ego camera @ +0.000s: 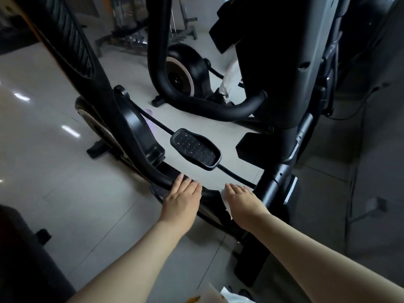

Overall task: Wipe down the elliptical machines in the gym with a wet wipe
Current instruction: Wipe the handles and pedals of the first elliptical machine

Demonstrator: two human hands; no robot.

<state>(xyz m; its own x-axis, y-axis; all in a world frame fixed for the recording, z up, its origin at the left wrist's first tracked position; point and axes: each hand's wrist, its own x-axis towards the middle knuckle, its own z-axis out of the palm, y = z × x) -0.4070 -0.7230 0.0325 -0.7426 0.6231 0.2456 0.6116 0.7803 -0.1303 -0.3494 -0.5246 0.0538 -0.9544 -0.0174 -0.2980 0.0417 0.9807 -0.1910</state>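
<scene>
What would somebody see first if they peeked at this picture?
Two bare hands low in the middle: the left hand rests on a curved black bar, and the right hand presses a white wet wipe onto it. Just above sits the studded black pedal.

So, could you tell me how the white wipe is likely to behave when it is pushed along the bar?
The wet wipe is probably floppy: it drapes and crumples under the right hand. It looks thin and light, so it may bunch up or slip off the rounded bar unless pressed flat.
</scene>
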